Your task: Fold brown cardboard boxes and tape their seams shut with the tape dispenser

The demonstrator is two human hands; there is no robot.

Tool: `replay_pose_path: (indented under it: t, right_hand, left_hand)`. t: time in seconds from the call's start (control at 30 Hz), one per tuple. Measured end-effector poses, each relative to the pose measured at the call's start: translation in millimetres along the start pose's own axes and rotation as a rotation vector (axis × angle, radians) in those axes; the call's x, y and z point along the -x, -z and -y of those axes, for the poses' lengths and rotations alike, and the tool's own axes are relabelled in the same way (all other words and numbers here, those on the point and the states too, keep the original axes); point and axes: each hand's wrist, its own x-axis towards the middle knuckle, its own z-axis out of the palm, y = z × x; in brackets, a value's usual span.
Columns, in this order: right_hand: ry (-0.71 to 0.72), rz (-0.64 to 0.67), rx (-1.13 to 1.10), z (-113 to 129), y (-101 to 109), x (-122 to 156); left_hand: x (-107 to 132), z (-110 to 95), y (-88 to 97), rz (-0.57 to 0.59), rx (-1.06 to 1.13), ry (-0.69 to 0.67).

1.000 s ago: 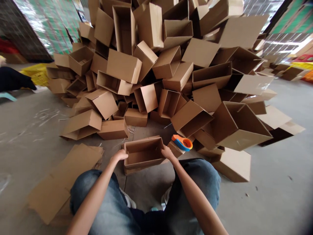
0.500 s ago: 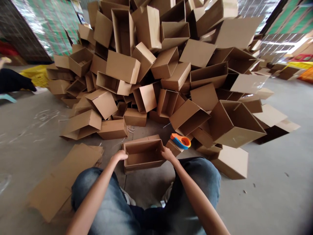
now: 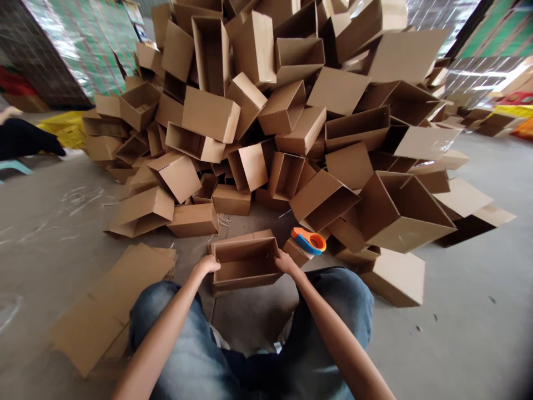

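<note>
Between my knees, an open cardboard box (image 3: 245, 272) shows its inside, with other cardboard just behind and beneath its rim. My left hand (image 3: 207, 264) grips the box's left end, the thumb over the edge. At the opposite end, my right hand (image 3: 285, 262) is closed on the right wall. An orange and blue tape dispenser (image 3: 308, 241) rests on a small cardboard box (image 3: 295, 253) just to the right of my right hand. The undersides of my fingers are hidden by the box walls.
A tall heap of open cardboard boxes (image 3: 258, 111) rises in front of me. Flat cardboard sheets (image 3: 100, 305) lie on the floor to my left. Yellow crates (image 3: 66, 129) stand farther left, near part of another person (image 3: 25, 139). A box (image 3: 393, 275) lies beyond my right knee.
My left hand has shifted slightly right along the box's left end. My left knee has moved a little inward. The box and my right hand stay nearly where they were.
</note>
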Motion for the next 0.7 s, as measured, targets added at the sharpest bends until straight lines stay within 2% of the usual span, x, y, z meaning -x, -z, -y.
replay_pose_path:
  t: [0.37, 0.53, 0.7]
  right_hand:
    - [0.005, 0.013, 0.004, 2.9, 2.6, 4.1]
    - [0.022, 0.001, 0.023, 0.7, 0.2, 3.1]
    - [0.021, -0.015, 0.030, -6.0, -5.1, -1.1]
  left_hand:
    - [7.6, -20.1, 2.3, 0.003, -0.082, 0.067]
    - [5.4, -42.3, -5.1, -0.045, -0.130, 0.104]
    - [-6.1, -63.2, -13.9, -0.043, -0.248, 0.226]
